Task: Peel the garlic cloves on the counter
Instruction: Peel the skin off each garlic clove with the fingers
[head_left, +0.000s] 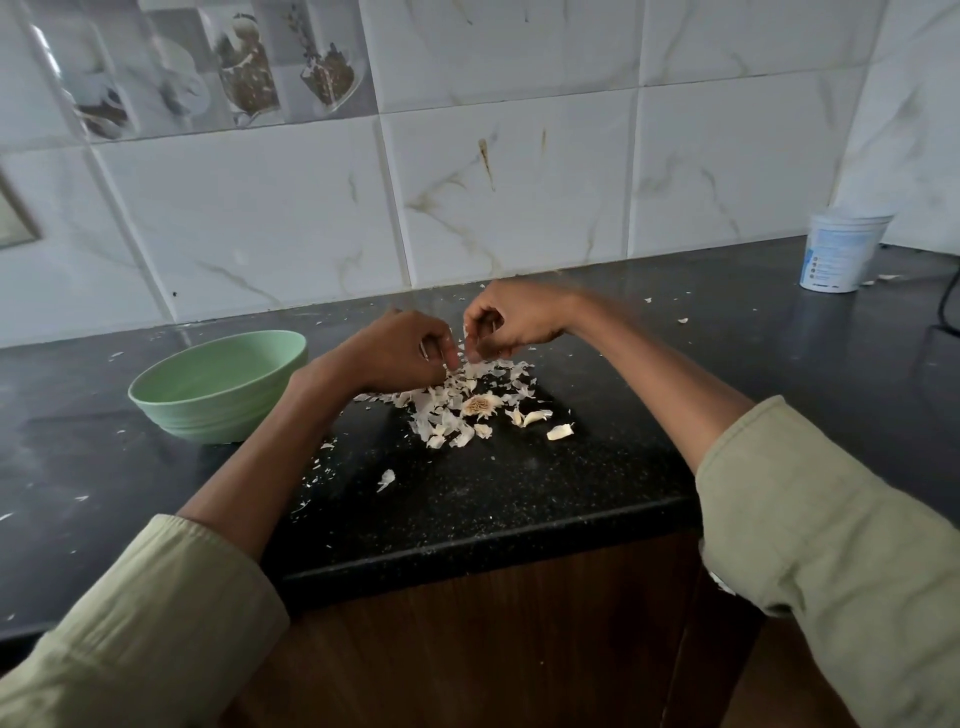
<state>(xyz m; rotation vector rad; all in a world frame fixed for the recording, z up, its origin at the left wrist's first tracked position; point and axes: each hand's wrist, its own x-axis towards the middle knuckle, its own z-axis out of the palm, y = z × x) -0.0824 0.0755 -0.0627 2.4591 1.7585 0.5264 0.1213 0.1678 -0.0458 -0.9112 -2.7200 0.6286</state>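
Observation:
Above a heap of papery garlic skins (457, 400) on the black counter (467, 493), my left hand (400, 353) and my right hand (511, 319) meet with curled fingers. Between their fingertips they pinch a small pale garlic clove (464, 347), mostly hidden by the fingers. A dry garlic root base (477, 404) lies in the heap. Two loose cloves (535, 417) (561, 432) rest to the right of the heap.
A pale green bowl (218, 387) stands left of my left forearm. A white plastic tub (844, 252) sits at the back right by the tiled wall, with a dark cable (943, 306) beside it. Skin flakes are scattered over the counter, whose front edge runs close to me.

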